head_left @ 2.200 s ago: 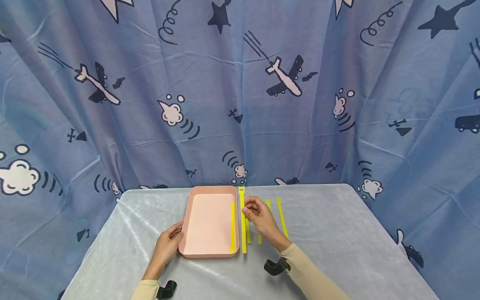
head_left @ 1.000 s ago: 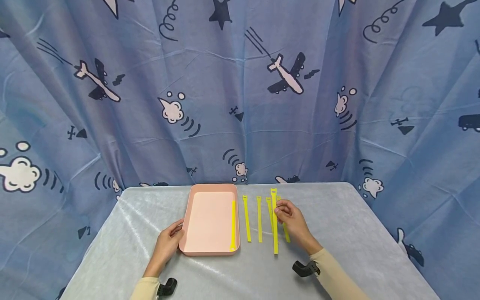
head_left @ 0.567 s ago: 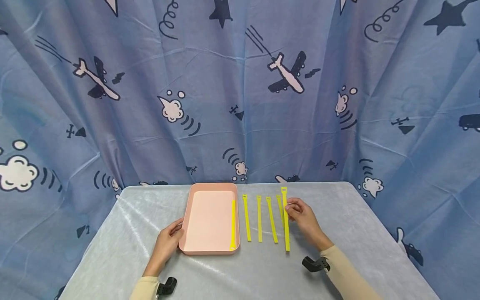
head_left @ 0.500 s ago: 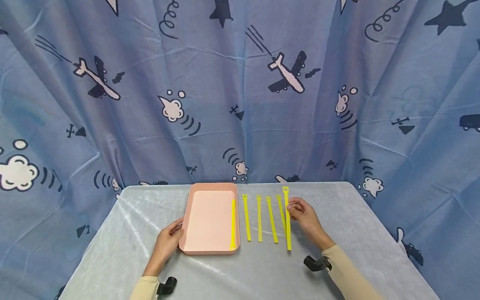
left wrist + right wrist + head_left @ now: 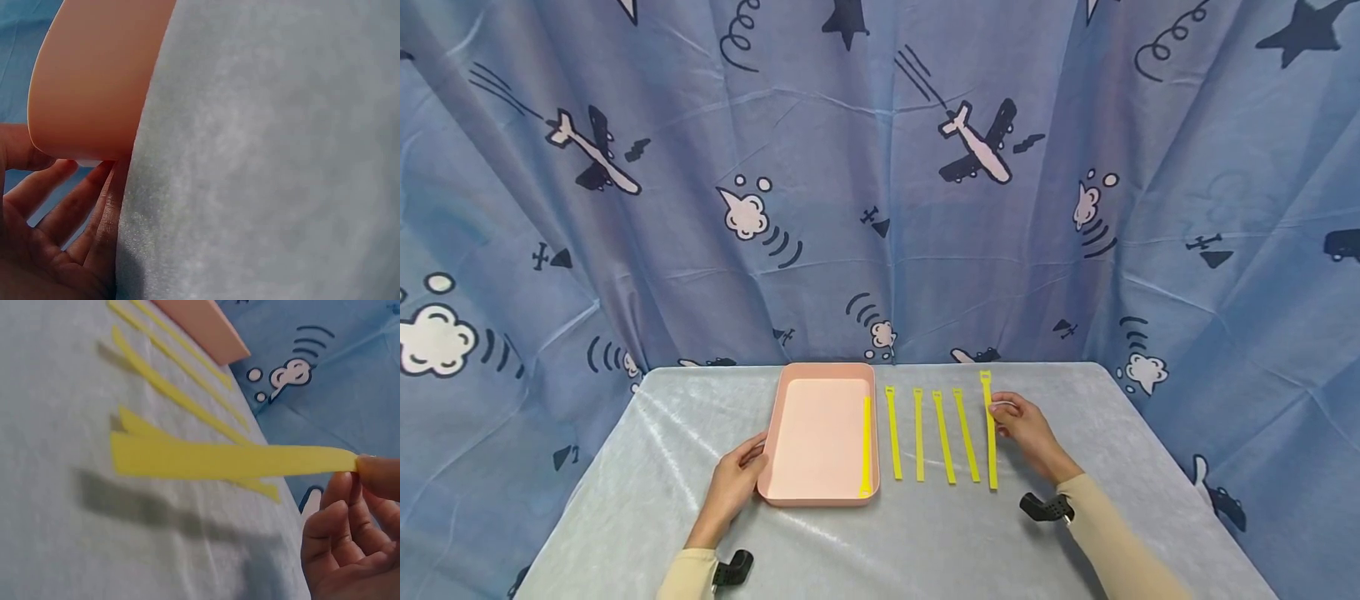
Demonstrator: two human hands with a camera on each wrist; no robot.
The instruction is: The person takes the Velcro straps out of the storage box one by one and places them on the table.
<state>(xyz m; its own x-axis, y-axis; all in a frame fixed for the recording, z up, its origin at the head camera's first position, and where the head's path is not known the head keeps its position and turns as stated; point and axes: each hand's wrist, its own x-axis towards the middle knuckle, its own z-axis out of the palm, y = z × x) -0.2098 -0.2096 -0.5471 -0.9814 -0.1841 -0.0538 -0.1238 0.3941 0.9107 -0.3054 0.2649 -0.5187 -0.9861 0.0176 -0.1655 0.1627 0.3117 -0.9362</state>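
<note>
In the head view my right hand (image 5: 1026, 427) pinches a yellow hook-and-loop cable tie (image 5: 988, 442) near its slotted head, to the right of the other ties. The right wrist view shows this held tie (image 5: 206, 461) stretched out from my thumb and fingertips, above its shadow on the cloth. My left hand (image 5: 733, 482) holds the left edge of a pink tray (image 5: 765, 467). Up close in the left wrist view, thumb and fingertips meet the tray's corner (image 5: 94, 94). Inside the tray, along its right wall, lies another yellow tie (image 5: 867, 442).
Several yellow ties (image 5: 919, 437) lie side by side on the grey cloth-covered table (image 5: 842, 558), between the tray and my right hand. Behind the table's back edge hangs a blue patterned curtain (image 5: 820, 167).
My right hand has carried the cable tie rightward from beside the tray, past the row of ties, and it now sits right of them all. The left hand stays at the tray.
</note>
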